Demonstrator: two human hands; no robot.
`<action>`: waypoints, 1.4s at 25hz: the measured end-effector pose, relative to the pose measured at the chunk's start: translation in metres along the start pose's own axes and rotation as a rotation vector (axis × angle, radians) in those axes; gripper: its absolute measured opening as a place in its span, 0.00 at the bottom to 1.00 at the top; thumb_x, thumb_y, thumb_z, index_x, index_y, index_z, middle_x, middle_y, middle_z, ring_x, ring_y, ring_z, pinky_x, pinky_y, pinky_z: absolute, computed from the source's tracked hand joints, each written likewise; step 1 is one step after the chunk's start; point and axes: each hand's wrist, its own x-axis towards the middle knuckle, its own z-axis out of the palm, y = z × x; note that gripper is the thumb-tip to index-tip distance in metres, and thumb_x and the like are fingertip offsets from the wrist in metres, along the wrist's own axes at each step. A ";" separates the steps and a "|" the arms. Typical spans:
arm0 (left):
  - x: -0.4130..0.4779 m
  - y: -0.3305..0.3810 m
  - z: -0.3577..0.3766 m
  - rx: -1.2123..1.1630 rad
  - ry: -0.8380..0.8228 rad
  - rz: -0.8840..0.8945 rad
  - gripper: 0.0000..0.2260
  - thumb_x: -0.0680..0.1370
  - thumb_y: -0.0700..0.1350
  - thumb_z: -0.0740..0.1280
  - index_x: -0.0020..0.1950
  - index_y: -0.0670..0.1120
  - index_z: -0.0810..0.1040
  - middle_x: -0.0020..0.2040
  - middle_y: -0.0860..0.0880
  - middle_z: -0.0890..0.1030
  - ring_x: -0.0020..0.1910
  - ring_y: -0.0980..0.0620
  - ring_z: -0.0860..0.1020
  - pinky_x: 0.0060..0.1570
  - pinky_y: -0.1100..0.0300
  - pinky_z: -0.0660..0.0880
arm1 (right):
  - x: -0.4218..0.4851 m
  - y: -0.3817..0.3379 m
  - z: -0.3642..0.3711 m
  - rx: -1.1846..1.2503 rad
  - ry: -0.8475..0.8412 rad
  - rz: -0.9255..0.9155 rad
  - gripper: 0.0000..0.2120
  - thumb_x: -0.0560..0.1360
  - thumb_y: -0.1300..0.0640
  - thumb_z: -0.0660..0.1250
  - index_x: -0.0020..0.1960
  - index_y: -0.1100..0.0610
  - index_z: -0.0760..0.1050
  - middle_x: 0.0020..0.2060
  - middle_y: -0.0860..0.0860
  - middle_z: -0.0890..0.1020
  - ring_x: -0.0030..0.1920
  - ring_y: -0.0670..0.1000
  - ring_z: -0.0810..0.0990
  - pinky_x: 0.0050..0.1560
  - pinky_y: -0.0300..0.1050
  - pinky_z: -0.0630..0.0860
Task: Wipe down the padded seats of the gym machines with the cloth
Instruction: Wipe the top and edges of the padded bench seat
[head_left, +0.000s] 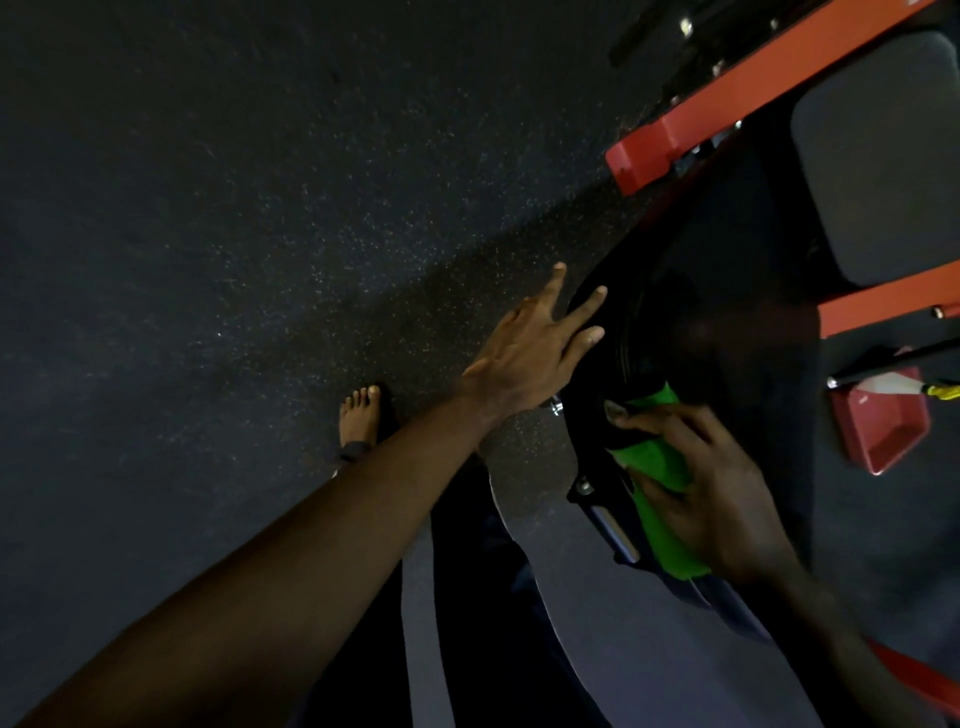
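Note:
A black padded seat (717, 312) of a red-framed gym machine fills the right half of the view. My right hand (711, 493) is shut on a green cloth (660, 467) and presses it against the seat's near edge. My left hand (535, 353) reaches out with fingers spread, its fingertips resting on the seat's left rim. A second grey pad (883, 156) sits further back at the upper right.
Red frame bars (727, 98) run diagonally above the seat, and another red bar (883, 306) crosses at the right. A red foot plate (883, 426) stands right of the seat. Dark speckled rubber floor (260, 234) spreads to the left, where my bare foot (358, 415) stands.

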 end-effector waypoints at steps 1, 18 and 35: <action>0.004 0.002 0.002 -0.016 -0.020 0.001 0.25 0.85 0.58 0.49 0.82 0.55 0.51 0.81 0.37 0.46 0.74 0.34 0.64 0.68 0.42 0.66 | 0.005 0.004 -0.001 0.009 0.001 -0.014 0.22 0.72 0.58 0.75 0.64 0.45 0.77 0.59 0.46 0.75 0.58 0.53 0.79 0.54 0.53 0.78; 0.017 -0.005 -0.003 -0.026 -0.147 -0.057 0.26 0.83 0.63 0.49 0.80 0.64 0.48 0.81 0.39 0.44 0.65 0.33 0.74 0.66 0.41 0.69 | 0.123 0.030 -0.011 0.191 0.271 0.229 0.15 0.75 0.54 0.74 0.61 0.50 0.78 0.54 0.49 0.78 0.53 0.44 0.76 0.53 0.31 0.69; 0.036 0.002 -0.001 -0.121 -0.140 -0.030 0.24 0.85 0.59 0.48 0.81 0.61 0.49 0.83 0.49 0.45 0.79 0.44 0.57 0.73 0.36 0.59 | 0.187 0.087 -0.017 0.238 0.301 0.383 0.14 0.73 0.44 0.72 0.57 0.47 0.78 0.55 0.51 0.82 0.54 0.51 0.81 0.55 0.46 0.77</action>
